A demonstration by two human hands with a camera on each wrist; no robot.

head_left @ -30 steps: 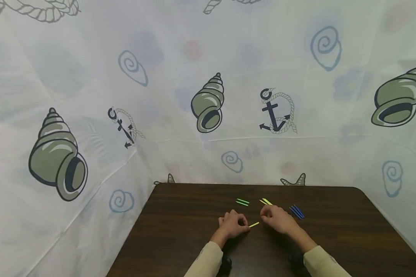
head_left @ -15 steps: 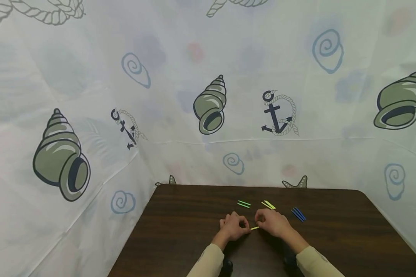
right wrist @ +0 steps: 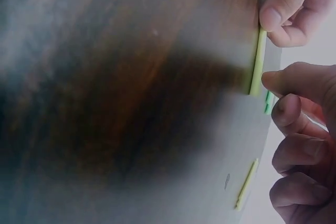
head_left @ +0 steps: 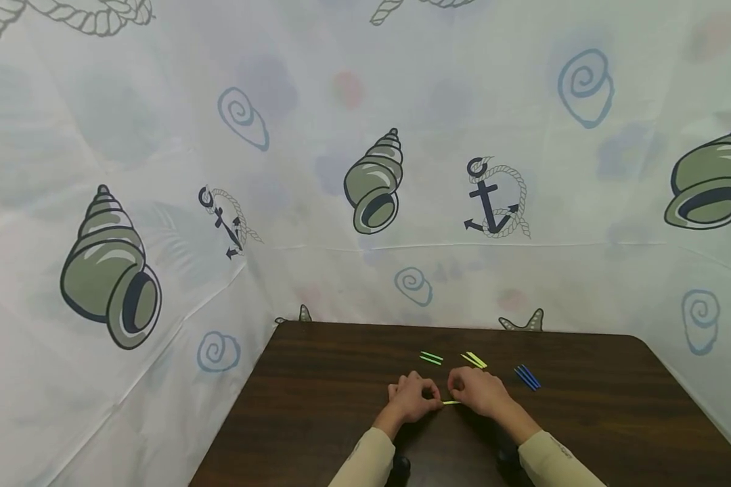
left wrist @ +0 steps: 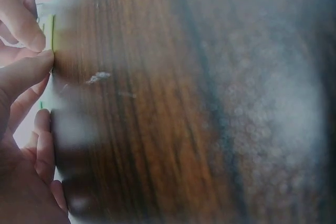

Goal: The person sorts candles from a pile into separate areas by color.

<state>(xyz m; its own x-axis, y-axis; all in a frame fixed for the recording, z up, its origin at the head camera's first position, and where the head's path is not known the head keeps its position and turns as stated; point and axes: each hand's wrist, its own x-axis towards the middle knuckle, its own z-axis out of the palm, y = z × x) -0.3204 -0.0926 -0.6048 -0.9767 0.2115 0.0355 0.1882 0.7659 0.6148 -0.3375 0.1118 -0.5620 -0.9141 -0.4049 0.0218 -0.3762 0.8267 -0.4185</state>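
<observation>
My left hand (head_left: pixel 411 398) pinches one end of a short thin yellow stick (head_left: pixel 451 403) between thumb and index finger, low over the brown table. To its right is my right hand (head_left: pixel 480 390), its fingers bent. In the right wrist view, a fingertip of that hand lies right beside the far end of the yellow stick (right wrist: pixel 257 64), and the other fingers are curled beneath it. The left wrist view has both hands' fingertips close together at the stick (left wrist: pixel 50 32), at the left edge of the picture.
Farther back on the brown table (head_left: pixel 323 392) lie two green sticks (head_left: pixel 431 358), several yellow sticks (head_left: pixel 474 360) and several blue sticks (head_left: pixel 526 377), in separate groups. A white curtain (head_left: pixel 317 284) printed with shells and anchors hangs behind the table.
My right hand has moved left and toward me, from beside the yellow group to the held stick's free end. The held stick has turned from slanted to nearly level across the view.
</observation>
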